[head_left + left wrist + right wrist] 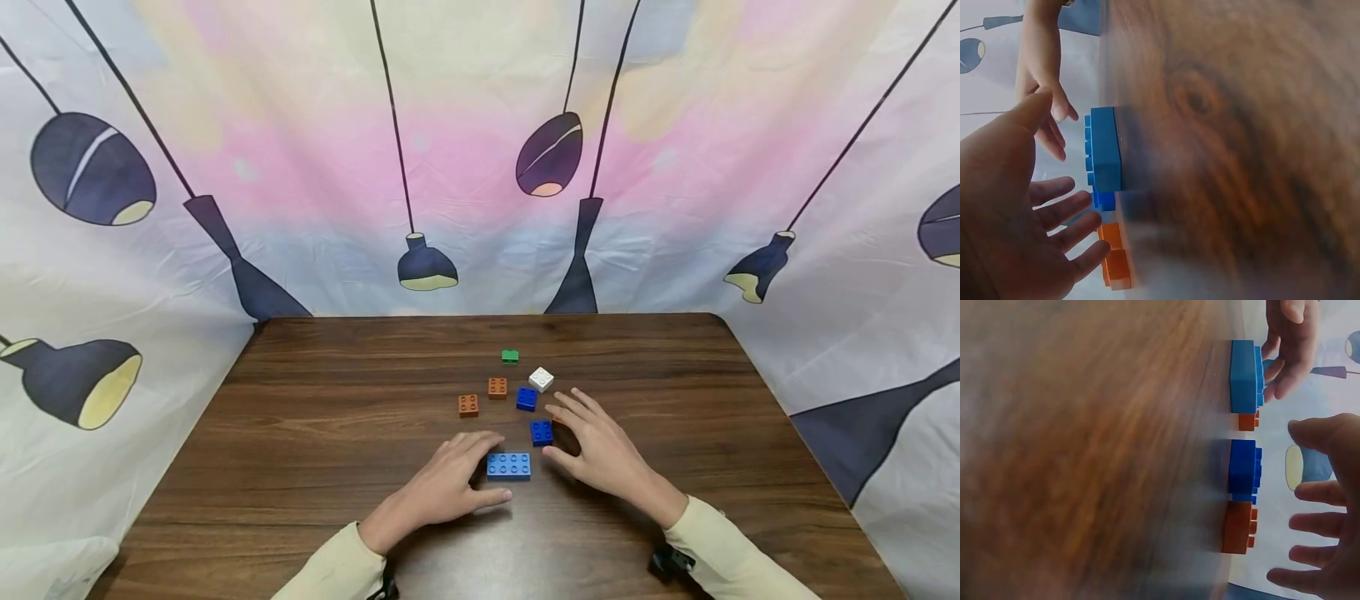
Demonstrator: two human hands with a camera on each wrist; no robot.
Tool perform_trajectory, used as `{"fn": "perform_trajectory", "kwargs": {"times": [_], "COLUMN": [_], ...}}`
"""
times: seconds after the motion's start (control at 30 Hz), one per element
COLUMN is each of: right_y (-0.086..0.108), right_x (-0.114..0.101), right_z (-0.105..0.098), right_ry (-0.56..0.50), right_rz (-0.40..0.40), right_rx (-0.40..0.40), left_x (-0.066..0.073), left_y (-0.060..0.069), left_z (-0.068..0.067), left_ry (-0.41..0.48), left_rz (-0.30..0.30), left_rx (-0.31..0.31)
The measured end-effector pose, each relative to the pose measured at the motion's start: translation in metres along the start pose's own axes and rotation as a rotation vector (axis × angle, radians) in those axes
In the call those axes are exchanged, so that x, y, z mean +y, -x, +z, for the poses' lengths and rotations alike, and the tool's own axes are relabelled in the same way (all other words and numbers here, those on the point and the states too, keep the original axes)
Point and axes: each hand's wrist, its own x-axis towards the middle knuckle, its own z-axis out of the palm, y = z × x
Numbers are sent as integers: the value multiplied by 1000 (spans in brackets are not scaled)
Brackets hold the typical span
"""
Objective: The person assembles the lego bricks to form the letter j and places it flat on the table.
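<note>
A light blue eight-stud toy brick (508,467) lies on the table between the two hands. My left hand (446,479) is at its left side, thumb and fingers spread apart, holding nothing. My right hand (600,446) hovers with loosely spread fingers beside a dark blue brick (542,432), and it too grips nothing. Just beyond is a second dark blue brick (527,399). In the left wrist view, the light blue brick (1105,150) stands past the left fingers. An orange brick (1238,528) and a dark blue brick (1243,467) show in the right wrist view.
Two orange bricks (468,406) (497,388), a white brick (541,379) and a green brick (510,357) lie farther back on the brown wooden table (322,400). Behind it hangs a cloth (480,167) printed with lamps.
</note>
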Motion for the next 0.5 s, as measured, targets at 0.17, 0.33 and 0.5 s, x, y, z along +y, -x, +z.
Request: {"fn": "perform_trajectory", "kwargs": {"times": [0.17, 0.33, 0.5], "right_y": [-4, -8, -12], "right_x": [2, 4, 6], "right_z": [5, 8, 9], "right_ry": [5, 14, 17], "right_rz": [-28, -54, -78], "right_rx": [-17, -25, -46], "left_x": [0, -1, -3], "left_y": [-2, -5, -9], "left_z": [3, 5, 7], "left_ry": [8, 8, 15], "left_rz": [-2, 9, 20], "left_rx": [15, 34, 24]}}
